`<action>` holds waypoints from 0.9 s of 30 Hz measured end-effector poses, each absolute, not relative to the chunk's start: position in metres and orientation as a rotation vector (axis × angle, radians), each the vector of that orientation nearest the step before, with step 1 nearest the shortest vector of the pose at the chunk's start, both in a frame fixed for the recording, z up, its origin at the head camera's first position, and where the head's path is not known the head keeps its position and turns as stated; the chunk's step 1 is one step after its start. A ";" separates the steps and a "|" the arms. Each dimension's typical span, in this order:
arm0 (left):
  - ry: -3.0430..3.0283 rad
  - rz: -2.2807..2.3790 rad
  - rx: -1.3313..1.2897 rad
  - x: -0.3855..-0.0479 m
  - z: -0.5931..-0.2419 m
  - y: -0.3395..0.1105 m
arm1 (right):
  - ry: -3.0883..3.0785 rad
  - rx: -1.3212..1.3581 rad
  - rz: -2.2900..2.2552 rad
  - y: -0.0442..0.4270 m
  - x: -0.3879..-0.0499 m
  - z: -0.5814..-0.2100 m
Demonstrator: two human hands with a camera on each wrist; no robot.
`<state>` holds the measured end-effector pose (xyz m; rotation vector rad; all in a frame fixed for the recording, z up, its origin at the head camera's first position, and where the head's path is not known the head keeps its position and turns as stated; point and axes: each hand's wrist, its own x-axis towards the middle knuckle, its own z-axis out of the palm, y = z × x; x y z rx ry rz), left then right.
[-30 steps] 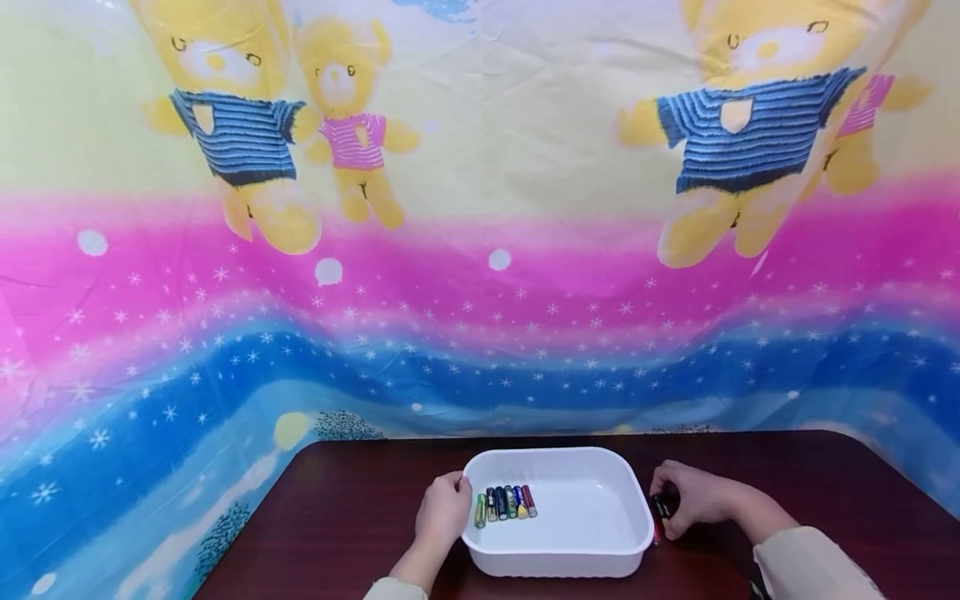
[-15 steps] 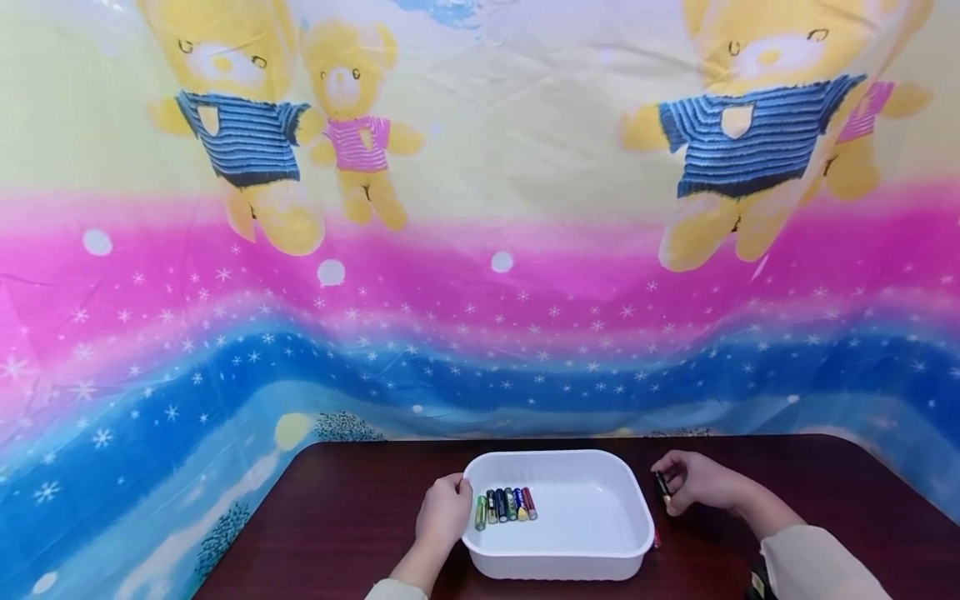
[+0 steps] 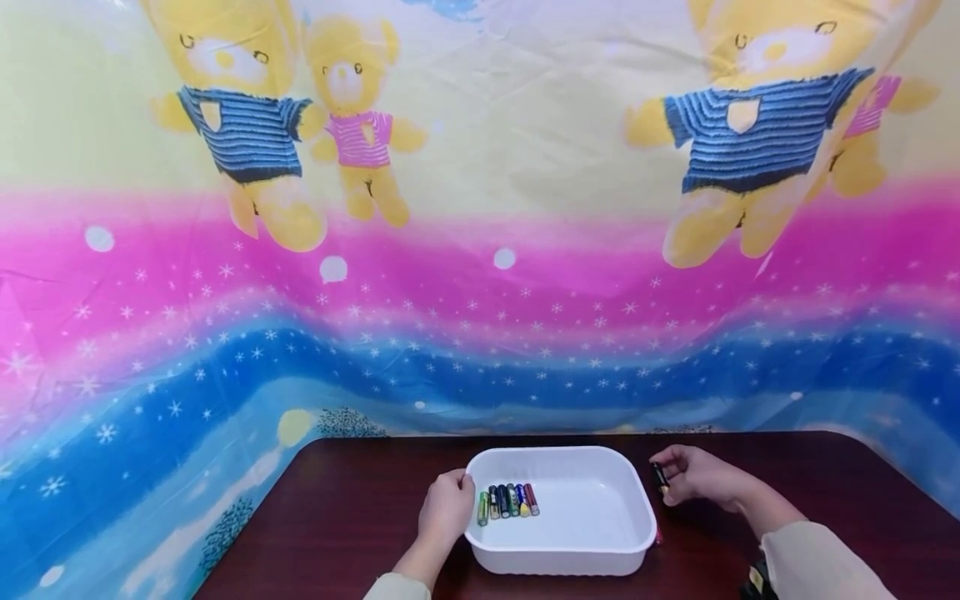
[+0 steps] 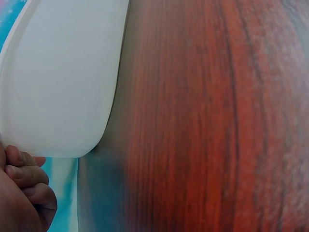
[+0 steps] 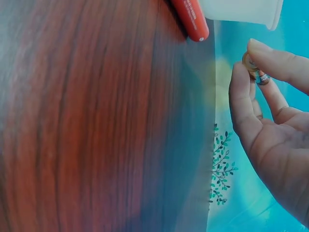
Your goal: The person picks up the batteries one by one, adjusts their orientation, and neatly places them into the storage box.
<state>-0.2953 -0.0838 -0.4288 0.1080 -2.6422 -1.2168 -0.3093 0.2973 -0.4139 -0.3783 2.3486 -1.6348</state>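
A white plastic basin (image 3: pixel 562 562) sits on the table, and a row of several batteries (image 3: pixel 508 501) in green, black, blue and red wrappers lies in its left part. My left hand (image 3: pixel 447 510) grips the basin's left rim, its fingers curled against the outside in the left wrist view. To the right of the basin, my right hand (image 3: pixel 701 479) pinches a black and gold battery (image 3: pixel 660 478) between thumb and fingertips. Close below that hand, beside the basin's right wall, lies a red battery (image 5: pixel 192 19), mostly hidden behind the basin in the head view.
Dark reddish wood covers the table (image 3: pixel 360 483). Behind it hangs a cloth (image 3: pixel 480 333) printed with bears and snowflakes. A small dark object (image 3: pixel 759 581) shows under the right sleeve.
My right hand has lifted the black and gold battery off the table and moved slightly up and away from the red one. The left hand stays on the rim.
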 end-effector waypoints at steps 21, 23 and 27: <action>-2.646 -1.193 0.141 -0.297 -0.428 -0.082 | 2.355 -0.121 -1.732 0.288 -0.305 -0.397; -2.644 -1.195 0.146 -0.297 -0.428 -0.082 | 2.351 -0.135 -1.734 0.289 -0.305 -0.395; -2.645 -1.207 0.143 -0.297 -0.427 -0.083 | 2.343 -0.180 -1.733 0.291 -0.305 -0.392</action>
